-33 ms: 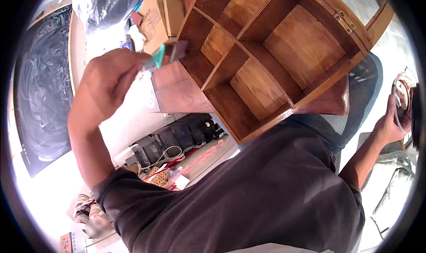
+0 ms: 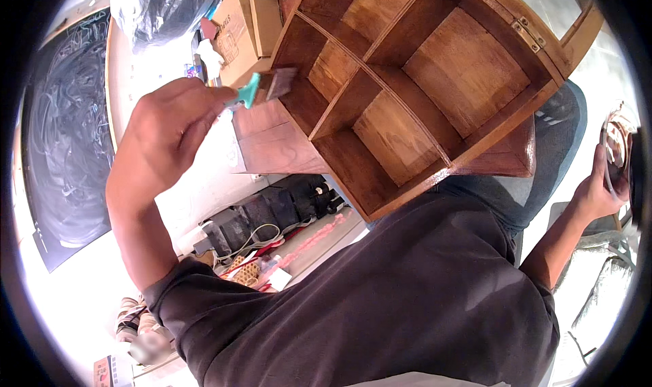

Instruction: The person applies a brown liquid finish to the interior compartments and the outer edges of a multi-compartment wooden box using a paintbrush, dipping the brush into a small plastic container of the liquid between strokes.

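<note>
In my left hand (image 2: 166, 129) is a flat paintbrush (image 2: 252, 90) with a teal handle, gripped between closed fingers. Its dark bristles are slightly blurred and overlap the left outer edge of a wooden box (image 2: 445, 157); whether they touch it I cannot tell. The box is stained brown, divided into several compartments, and tilted with its open side toward me. Brass hinges (image 2: 528, 35) sit along its upper right edge. Out at the right rim, my right hand (image 2: 598, 195) holds a round clear container (image 2: 617, 146) with brown liquid or residue, partly cut off.
Under the box is a reddish-brown wooden surface (image 2: 282, 146). Cardboard boxes (image 2: 234, 37) stand behind at the upper left, beside a plastic-wrapped bundle (image 2: 159, 10). A black tool roll or bag (image 2: 265, 214) and cords lie below. A dark board (image 2: 71, 136) is at far left.
My left hand has moved a little to the right, bringing the brush's bristles over the box's left edge. The box and my right hand have stayed in place.
</note>
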Action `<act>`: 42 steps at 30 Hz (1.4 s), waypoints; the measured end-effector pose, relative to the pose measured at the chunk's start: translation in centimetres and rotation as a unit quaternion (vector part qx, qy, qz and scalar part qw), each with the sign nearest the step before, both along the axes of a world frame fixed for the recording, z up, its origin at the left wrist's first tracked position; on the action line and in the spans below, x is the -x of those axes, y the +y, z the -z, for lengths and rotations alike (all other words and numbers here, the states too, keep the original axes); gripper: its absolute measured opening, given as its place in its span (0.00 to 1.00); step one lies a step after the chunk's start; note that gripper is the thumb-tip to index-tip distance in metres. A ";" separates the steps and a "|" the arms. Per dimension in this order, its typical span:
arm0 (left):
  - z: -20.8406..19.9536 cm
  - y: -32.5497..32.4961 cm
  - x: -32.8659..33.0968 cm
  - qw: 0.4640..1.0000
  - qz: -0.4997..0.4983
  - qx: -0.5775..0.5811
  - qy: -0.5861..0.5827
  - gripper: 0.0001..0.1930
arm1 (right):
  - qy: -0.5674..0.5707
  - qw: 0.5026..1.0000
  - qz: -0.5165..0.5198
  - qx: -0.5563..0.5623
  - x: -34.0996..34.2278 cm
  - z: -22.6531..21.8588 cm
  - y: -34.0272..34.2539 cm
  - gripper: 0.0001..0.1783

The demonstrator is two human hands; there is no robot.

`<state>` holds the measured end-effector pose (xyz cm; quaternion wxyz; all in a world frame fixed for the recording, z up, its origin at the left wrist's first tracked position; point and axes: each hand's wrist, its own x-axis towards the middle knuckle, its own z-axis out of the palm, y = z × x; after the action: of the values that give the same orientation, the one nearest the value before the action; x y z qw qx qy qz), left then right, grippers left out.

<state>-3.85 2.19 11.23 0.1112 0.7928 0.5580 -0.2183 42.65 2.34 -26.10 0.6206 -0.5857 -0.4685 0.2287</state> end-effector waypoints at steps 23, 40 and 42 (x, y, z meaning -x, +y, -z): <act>0.9 4.2 -1.5 0.991 0.062 0.119 -0.001 0.09 | -0.006 0.997 0.079 -0.006 -2.4 3.0 -0.7 0.13; 1.4 4.2 -1.3 0.980 -0.020 0.168 -0.106 0.08 | -0.068 0.990 0.112 0.044 -3.6 4.1 -1.3 0.15; 1.0 4.4 -0.9 0.992 -0.040 0.116 0.000 0.08 | -0.060 0.991 0.111 0.048 -3.5 4.2 -1.4 0.15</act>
<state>-2.94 6.57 10.21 0.2106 0.7517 0.5602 -0.2771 46.18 0.96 -30.25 0.5838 -0.6760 -0.4256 0.1453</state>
